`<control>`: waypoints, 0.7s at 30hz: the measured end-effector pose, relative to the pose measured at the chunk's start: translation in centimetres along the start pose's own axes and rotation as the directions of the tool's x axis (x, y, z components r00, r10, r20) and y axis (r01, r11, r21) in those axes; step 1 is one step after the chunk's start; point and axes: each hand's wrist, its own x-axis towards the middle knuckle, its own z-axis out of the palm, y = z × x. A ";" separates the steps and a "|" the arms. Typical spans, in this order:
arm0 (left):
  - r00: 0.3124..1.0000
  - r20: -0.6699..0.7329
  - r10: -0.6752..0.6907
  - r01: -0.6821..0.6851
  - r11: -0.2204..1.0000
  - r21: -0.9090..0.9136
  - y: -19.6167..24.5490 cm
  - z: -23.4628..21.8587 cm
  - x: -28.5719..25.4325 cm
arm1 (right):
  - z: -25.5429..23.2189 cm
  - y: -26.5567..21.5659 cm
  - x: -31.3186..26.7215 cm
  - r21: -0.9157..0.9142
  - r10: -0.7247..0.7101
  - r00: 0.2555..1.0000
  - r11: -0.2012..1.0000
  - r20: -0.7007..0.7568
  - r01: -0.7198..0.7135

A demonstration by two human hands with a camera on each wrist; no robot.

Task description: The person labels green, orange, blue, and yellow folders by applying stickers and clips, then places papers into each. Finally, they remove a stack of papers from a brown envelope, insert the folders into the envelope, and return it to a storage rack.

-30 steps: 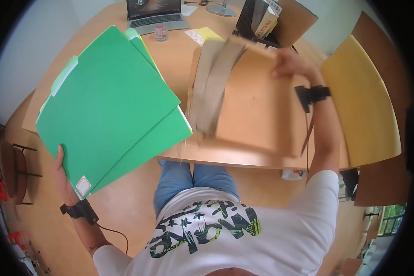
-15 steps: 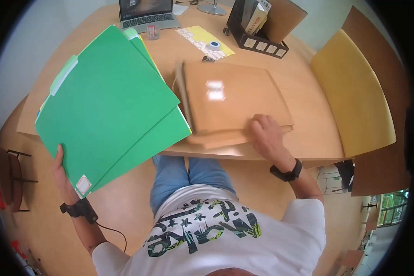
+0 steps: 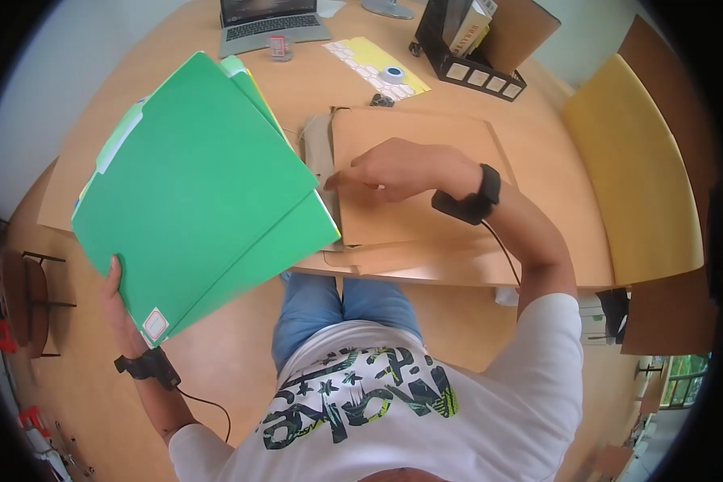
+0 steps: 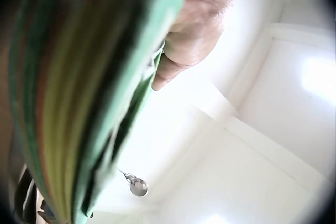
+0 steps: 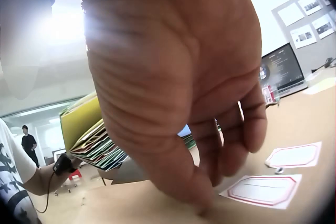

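Note:
My left hand (image 3: 122, 309) grips a thick stack of green file folders (image 3: 193, 185) by its lower left corner, thumb on the front cover. In the left wrist view, yellow, orange and green layers show at the stack's edge. A brown kraft document envelope (image 3: 450, 213) lies on the table, a greyish strip (image 3: 317, 149) along its left side. Over it is my right hand (image 3: 398, 167), fingers loosely bent and pointing at that left edge. Below these fingers, the right wrist view shows two red-bordered white labels (image 5: 262, 190) on the brown surface.
Beyond the envelope lie a yellow-and-white sheet (image 3: 361, 60), a tape roll (image 3: 392, 74) and a black clip (image 3: 382, 100). A laptop (image 3: 273, 36) and a black file box (image 3: 478, 76) stand at the back. A yellow chair back (image 3: 639, 177) is on the right.
My right hand has brought the brown envelope down flat onto the table, let go of its near edge, and moved across to its left side. The left hand keeps holding the green folders.

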 end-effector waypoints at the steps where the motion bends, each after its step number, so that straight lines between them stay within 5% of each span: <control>1: 1.000 0.001 0.017 -0.017 1.000 0.000 -0.1 0.2 -0.1 | -0.1 0.4 1.0 -0.021 -0.034 0.995 0.999 0.091 0.036; 4: 0.999 0.002 0.035 -0.035 0.999 -0.002 -0.3 -0.2 0.1 | -0.3 0.6 3.0 -0.090 0.010 0.971 0.996 0.239 0.012; 7: 1.000 -0.021 -0.009 0.008 1.000 -0.018 -0.8 -1.6 0.6 | -0.8 0.5 3.4 -0.202 0.006 0.973 0.978 0.231 0.042; 10: 0.996 -0.061 -0.059 0.057 0.998 -0.032 -0.7 -0.7 0.4 | 0.9 1.0 2.9 -0.046 -0.145 0.989 0.988 0.023 0.146; 21: 0.996 -0.045 -0.078 0.079 0.997 0.015 -0.8 -0.3 0.2 | -0.6 -1.0 2.7 -0.220 -0.081 0.961 0.965 0.266 0.142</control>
